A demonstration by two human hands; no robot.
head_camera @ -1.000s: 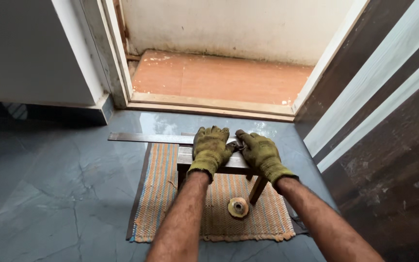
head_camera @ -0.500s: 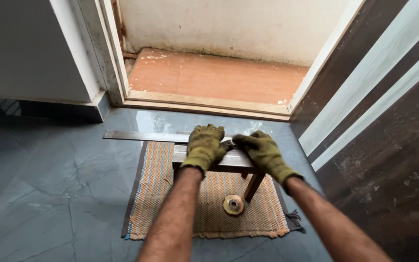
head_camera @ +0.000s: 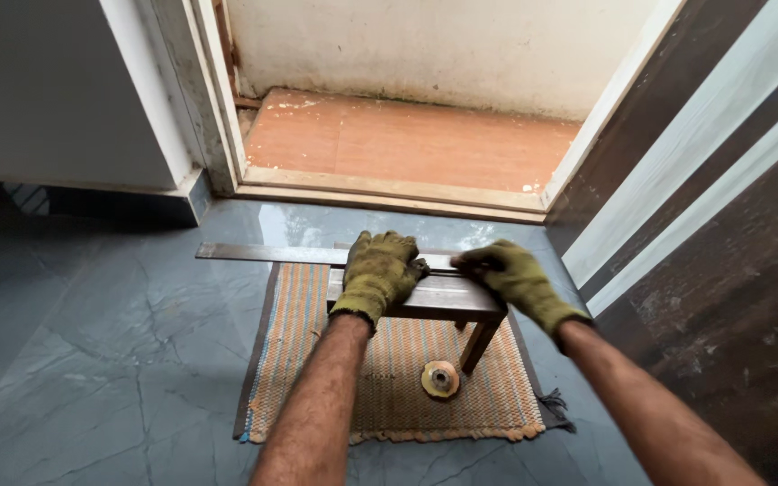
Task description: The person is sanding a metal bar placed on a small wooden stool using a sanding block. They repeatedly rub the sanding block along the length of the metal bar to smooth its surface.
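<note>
Head view: gloved left hand (head_camera: 378,273) lies flat, fingers together, on a metal bar (head_camera: 263,254) across a small stool (head_camera: 447,301) on the mat (head_camera: 317,360). Right hand (head_camera: 513,276) curls over the bar's end, hiding it; grip unclear.

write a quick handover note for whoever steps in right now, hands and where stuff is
Left hand: gloved, pressed flat on the long metal strip where it crosses the small wooden stool.
Right hand: gloved, fingers curled over the strip's right end at the stool's far edge.
The stool stands on a striped mat before the doorway; a round disc lies on the mat under it.
The strip looks whole, with no marks visible. No tool is in hand.
</note>
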